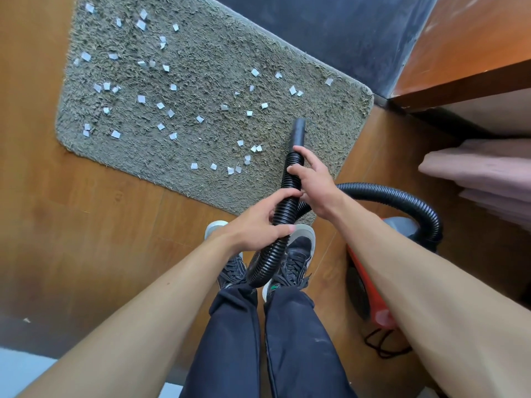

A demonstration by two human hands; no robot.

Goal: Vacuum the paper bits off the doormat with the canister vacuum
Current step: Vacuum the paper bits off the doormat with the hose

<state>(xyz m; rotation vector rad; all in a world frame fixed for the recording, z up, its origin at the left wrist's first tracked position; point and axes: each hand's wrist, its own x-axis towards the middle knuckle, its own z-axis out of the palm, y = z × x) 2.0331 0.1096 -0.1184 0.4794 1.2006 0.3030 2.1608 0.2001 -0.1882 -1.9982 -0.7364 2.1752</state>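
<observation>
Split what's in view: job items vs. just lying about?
Job: doormat, paper bits, nozzle, hose gripped by left hand and right hand, canister vacuum.
Lying about: pink folded fabric, wooden shelf.

The wooden floor (86,225) bears a grey doormat (215,67) at eleven o'clock from the person's shoes (296,254), its near corner just beside the toes. The red canister vacuum (359,262) stands at three o'clock.
</observation>
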